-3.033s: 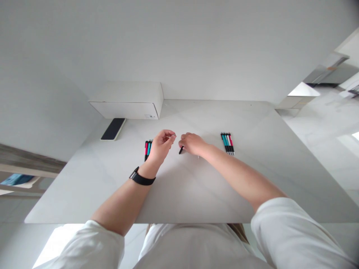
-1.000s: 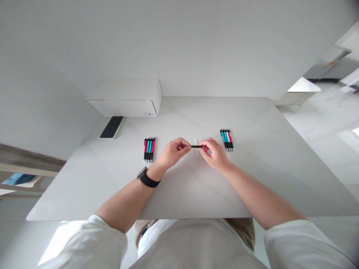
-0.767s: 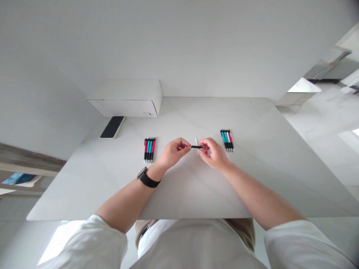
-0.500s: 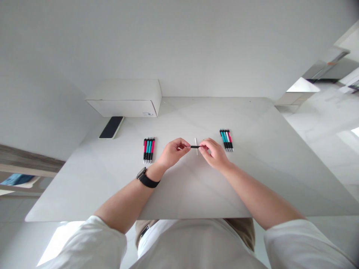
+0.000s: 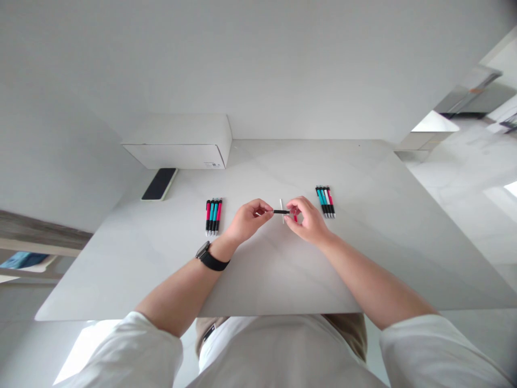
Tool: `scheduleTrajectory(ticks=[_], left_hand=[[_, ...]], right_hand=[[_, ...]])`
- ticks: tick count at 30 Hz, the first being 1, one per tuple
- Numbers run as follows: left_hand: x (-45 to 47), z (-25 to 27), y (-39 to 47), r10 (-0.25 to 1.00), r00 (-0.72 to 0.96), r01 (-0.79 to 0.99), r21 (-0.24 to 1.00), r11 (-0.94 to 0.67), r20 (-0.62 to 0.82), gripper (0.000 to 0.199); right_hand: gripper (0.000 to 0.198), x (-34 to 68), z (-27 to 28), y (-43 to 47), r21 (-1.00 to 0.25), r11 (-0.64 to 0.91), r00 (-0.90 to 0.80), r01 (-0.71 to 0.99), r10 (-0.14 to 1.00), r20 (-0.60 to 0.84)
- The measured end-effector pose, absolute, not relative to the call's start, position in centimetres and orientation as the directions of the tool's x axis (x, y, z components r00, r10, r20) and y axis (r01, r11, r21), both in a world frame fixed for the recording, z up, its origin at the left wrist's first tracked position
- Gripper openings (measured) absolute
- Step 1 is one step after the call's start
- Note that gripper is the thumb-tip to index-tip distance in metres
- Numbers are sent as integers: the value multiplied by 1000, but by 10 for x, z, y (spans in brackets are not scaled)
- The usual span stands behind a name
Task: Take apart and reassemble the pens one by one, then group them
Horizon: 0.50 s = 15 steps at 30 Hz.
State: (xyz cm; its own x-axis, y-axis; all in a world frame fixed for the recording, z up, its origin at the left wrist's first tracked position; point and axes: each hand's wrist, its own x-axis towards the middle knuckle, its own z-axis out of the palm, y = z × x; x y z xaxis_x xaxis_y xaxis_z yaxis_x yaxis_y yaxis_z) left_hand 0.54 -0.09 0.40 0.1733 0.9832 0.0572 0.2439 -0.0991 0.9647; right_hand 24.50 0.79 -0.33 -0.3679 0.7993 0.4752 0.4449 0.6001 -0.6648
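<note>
A short black pen part (image 5: 280, 212) is pinched level between the thumb and fingertips of my left hand (image 5: 253, 219), over the middle of the table. My right hand (image 5: 306, 220) curves around its right end, thumb and forefinger parted by a small gap. Through that gap shows a red piece (image 5: 295, 218); mostly hidden by the hand, it may lie on the table or against the fingers. A thin white stick (image 5: 281, 203), like a pen refill, lies beneath the black part, pointing away from me.
Several red and teal pens (image 5: 213, 217) lie in a row left of my hands. Another row of pens (image 5: 325, 202), teal, white and red, lies to the right. A white box (image 5: 177, 155) and a phone (image 5: 159, 184) sit at the back left of the pale table (image 5: 363, 258).
My right thumb and forefinger have spread from their pinch on the black part's end, uncovering more of it and the red piece. My left hand keeps its hold nearly in place.
</note>
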Motion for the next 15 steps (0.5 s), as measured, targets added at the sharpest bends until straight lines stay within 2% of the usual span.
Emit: scheduleTrajectory(ticks=[4, 9, 13, 15], left_hand=[[6, 5, -1, 982, 183, 264, 960, -98, 50, 27], [6, 6, -1, 981, 184, 263, 959, -106, 58, 25], [6, 6, -1, 981, 185, 267, 957, -109, 60, 26], [5, 5, -1, 981, 187, 275, 955, -111, 60, 26]], right_hand=[[8, 245, -6, 9, -652, 616, -383, 442, 787, 484], [17, 245, -5, 9, -675, 594, -371, 438, 803, 466], [7, 246, -5, 9, -665, 590, -385, 458, 806, 450], [12, 246, -5, 9, -670, 581, -384, 462, 812, 440]])
